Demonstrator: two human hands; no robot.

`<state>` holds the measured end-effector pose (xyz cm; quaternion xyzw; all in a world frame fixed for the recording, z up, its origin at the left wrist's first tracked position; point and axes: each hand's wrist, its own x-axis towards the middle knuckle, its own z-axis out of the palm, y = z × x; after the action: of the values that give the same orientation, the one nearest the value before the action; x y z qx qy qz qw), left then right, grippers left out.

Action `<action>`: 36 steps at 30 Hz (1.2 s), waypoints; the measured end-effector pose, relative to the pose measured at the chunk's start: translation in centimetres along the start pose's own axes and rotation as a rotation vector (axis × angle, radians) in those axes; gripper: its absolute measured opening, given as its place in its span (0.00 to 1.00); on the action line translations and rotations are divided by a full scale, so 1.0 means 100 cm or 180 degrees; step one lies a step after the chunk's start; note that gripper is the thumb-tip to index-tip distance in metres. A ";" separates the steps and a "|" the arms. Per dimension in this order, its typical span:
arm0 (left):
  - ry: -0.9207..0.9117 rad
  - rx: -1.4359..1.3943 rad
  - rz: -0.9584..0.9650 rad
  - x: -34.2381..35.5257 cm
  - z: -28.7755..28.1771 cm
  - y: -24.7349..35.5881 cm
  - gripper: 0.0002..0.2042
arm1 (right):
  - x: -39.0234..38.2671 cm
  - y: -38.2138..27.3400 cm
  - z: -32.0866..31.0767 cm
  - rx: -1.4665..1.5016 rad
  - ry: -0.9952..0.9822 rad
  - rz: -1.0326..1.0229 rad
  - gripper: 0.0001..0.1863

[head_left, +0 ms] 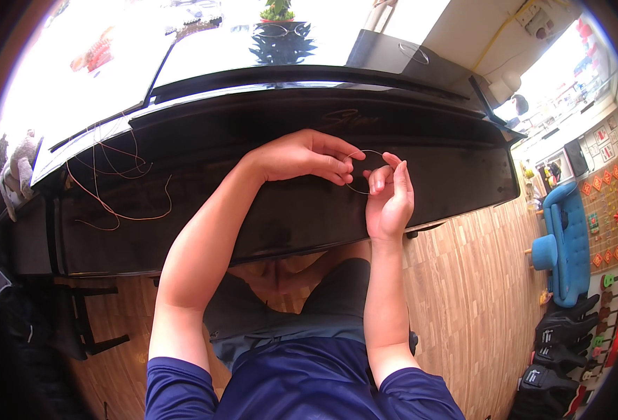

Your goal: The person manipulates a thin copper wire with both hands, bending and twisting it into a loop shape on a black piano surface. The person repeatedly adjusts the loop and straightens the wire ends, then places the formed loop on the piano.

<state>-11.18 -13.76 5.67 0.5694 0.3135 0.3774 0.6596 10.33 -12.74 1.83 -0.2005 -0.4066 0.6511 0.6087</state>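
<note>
A thin wire string (372, 151), bent into a small round loop, is held between my two hands above the closed black piano lid (456, 168). My left hand (302, 155) pinches the loop's left side between thumb and fingertips. On the other side, my right hand (391, 199) has its palm turned up and its fingers curled closed on the loop. The string's ends are too fine to make out. Several loose copper-coloured strings (102, 203) lie tangled on the left part of the lid.
A potted plant (277, 12) and wire rings (414, 53) are on the glossy piano top. A grey plush toy (22, 168) sits at far left. Right of the wooden floor (463, 280) are a blue sofa (567, 262) and black bags (553, 343).
</note>
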 end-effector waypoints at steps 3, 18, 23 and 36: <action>-0.0063 0.0214 0.0095 0.000 0.003 0.003 0.21 | 0.000 0.001 -0.001 0.0027 0.0003 0.0021 0.20; 0.0285 -0.0054 -0.0039 -0.005 -0.001 0.010 0.20 | 0.009 0.001 0.007 -0.0224 -0.0264 0.0220 0.23; 0.0354 -0.0196 -0.0068 -0.002 -0.003 0.005 0.19 | 0.011 0.006 0.012 -0.0448 0.0164 0.0179 0.19; -0.0231 -0.0409 0.0060 0.001 0.002 -0.008 0.21 | 0.002 0.008 0.007 -0.0487 0.0025 0.0048 0.20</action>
<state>-10.87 -13.84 4.89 0.5422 0.2592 0.3820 0.7021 9.24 -12.69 1.72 -0.2521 -0.4513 0.6219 0.5882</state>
